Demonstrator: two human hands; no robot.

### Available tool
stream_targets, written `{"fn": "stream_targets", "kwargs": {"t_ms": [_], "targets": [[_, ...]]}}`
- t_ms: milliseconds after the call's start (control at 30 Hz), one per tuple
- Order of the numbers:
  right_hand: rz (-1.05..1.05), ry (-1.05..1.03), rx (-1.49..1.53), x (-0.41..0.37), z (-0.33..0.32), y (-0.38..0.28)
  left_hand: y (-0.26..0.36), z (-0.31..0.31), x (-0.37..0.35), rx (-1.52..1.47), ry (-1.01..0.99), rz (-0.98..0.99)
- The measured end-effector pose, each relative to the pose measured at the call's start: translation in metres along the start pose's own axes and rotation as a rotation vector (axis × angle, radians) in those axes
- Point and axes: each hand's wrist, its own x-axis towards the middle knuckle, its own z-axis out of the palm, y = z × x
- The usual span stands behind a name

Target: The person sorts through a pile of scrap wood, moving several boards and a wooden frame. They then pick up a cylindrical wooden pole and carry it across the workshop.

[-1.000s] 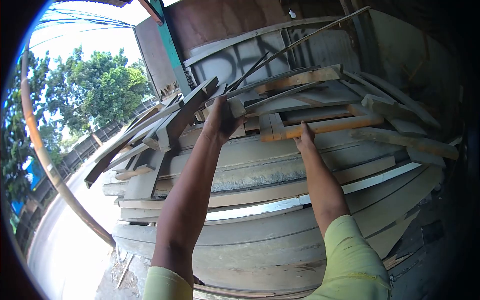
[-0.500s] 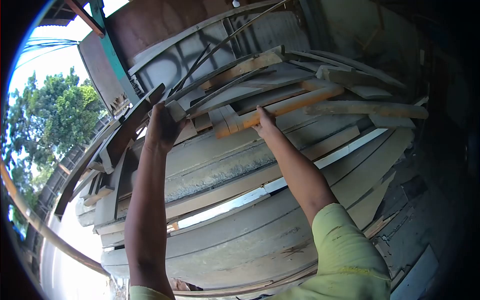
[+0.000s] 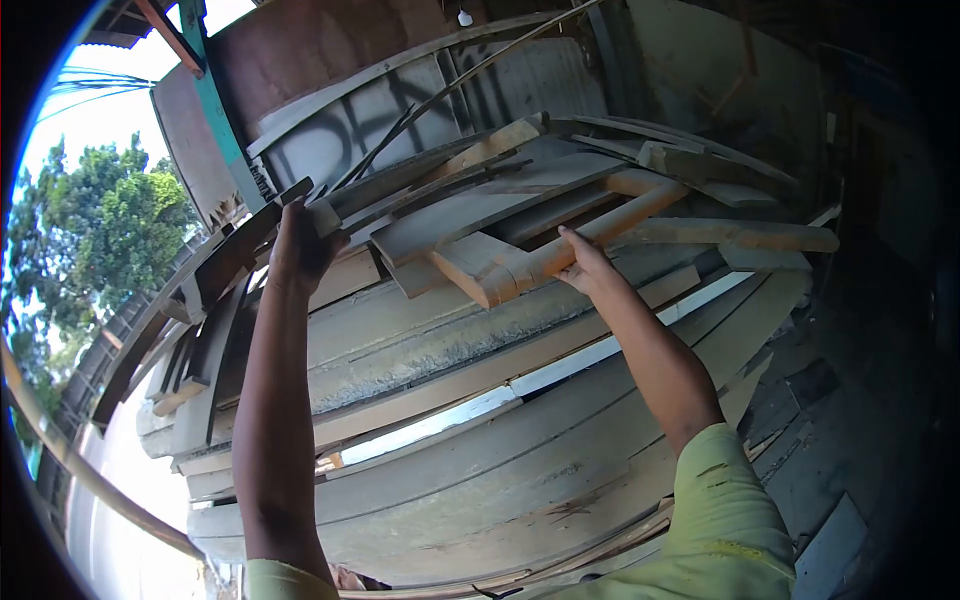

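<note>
My right hand point(image 3: 588, 268) is closed on the near edge of a wooden frame point(image 3: 515, 278), its thumb on top and its fingers underneath. The frame has an orange-brown edge and an open middle, and it lies tilted on a pile of boards. To the left, my left hand point(image 3: 303, 245) is closed around the end of a greyish wooden plank point(image 3: 322, 216). Most of that plank is hard to tell from the boards behind it. Between my hands a flat grey board point(image 3: 410, 238) sticks out beside the frame.
Stacked long grey planks point(image 3: 440, 340) fill the space below my hands. Dark boards point(image 3: 232, 255) jut out at the left, near a green post point(image 3: 215, 115). A long thin strip point(image 3: 480, 65) leans across the pile. Behind stands a panel with black lettering point(image 3: 350, 135).
The wooden frame has come nearer and to the right, with its front corner lower in view. My right hand has moved right with it. My left hand has shifted slightly left and up.
</note>
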Motion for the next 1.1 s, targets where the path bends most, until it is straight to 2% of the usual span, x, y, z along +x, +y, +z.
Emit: {"fn": "stream_targets", "kwargs": {"t_ms": [67,133,200,267,333,400,500,633,700,733,800,833,900,933,1000,1033,1100], "targets": [[0.012,0.076,-0.025,-0.002,-0.006,0.013,0.002,0.010,-0.004,0.046,0.043,0.052],[0.050,0.043,-0.012,0.006,-0.017,0.026,-0.001,-0.006,0.003,0.010,0.069,0.054],[-0.034,0.156,0.039,0.002,-0.019,0.042,-0.002,-0.004,0.002,0.001,0.072,0.051],[-0.097,0.132,0.119,0.002,-0.017,0.051,0.005,0.000,0.002,0.008,0.095,0.076],[-0.148,0.125,0.199,-0.004,-0.020,0.066,0.005,-0.004,0.007,-0.012,0.035,0.063],[-0.195,0.052,0.339,-0.009,-0.018,0.079,0.003,-0.008,0.006,0.010,0.094,0.052],[-0.259,0.005,0.396,-0.015,-0.010,0.104,0.001,-0.006,0.008,0.000,0.167,0.007],[-0.202,0.023,0.384,-0.024,0.002,0.104,0.005,-0.017,0.018,-0.001,0.119,-0.010],[-0.249,0.182,0.105,-0.042,0.006,0.099,0.004,-0.017,0.018,-0.018,0.135,-0.003],[-0.242,0.166,0.094,-0.055,0.006,0.107,0.003,-0.015,0.016,-0.023,0.150,0.010],[-0.733,0.451,-0.097,-0.084,0.008,0.133,-0.001,-0.013,0.015,-0.012,0.167,0.033],[-0.728,0.440,-0.098,-0.101,0.024,0.130,0.001,-0.009,0.011,-0.019,0.130,0.035],[-1.073,0.118,-0.877,-0.137,0.048,0.118,-0.002,-0.003,0.008,-0.026,0.125,0.042],[-1.070,0.113,-0.879,-0.133,0.056,0.113,-0.004,-0.004,0.008,-0.034,0.112,0.045],[-1.106,-0.195,-1.459,-0.110,0.081,0.091,-0.005,-0.001,0.006,-0.060,0.102,0.047],[-1.110,-0.201,-1.464,-0.098,0.086,0.089,-0.006,0.001,0.002,-0.041,0.120,0.040],[-0.868,-0.285,-1.943,-0.078,0.100,0.087,-0.006,0.002,-0.001,-0.024,0.140,0.040]]}}
